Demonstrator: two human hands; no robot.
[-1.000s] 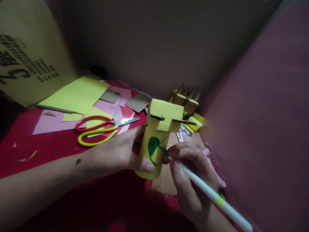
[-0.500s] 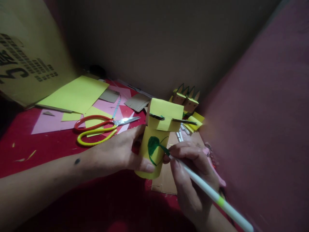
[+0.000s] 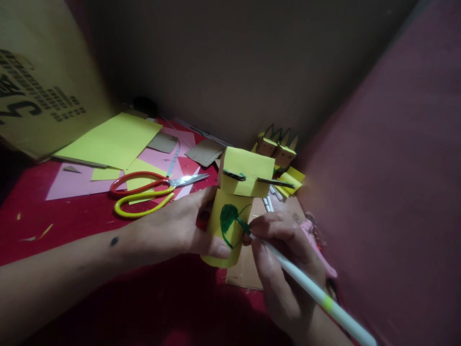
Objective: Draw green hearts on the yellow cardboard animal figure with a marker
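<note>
Evidently the left hand point(image 3: 187, 228) had a snug grip on the yellow paper figure point(image 3: 236, 199), its thumb lying across the low front of the tube and its other fingers mostly hidden behind. The figure's boxy head, with two thin dark strips jutting from it, rose just above that thumb. Also above the thumb, on the tube, sat a green drawing point(image 3: 228, 218), partly filled in and partly outline.

The right hand point(image 3: 290, 266) pinched a white marker point(image 3: 306, 283) close to its green tip, which pointed past the fingertips to the drawing's edge. Those fingertips were right beside the tube; whether they touched it, I could not tell. The marker's body, banded in lime, ran back beneath the palm.

Beyond the left fingers lay the scissors point(image 3: 172, 183), with one red handle and one yellow, and farther off from them a large yellow sheet point(image 3: 113, 139). Below the right fingertips was a cardboard board point(image 3: 243, 274). Past the right knuckles were some white pens point(image 3: 267, 203), and behind those, two small boxes point(image 3: 279, 150) topped with green-edged points.
</note>
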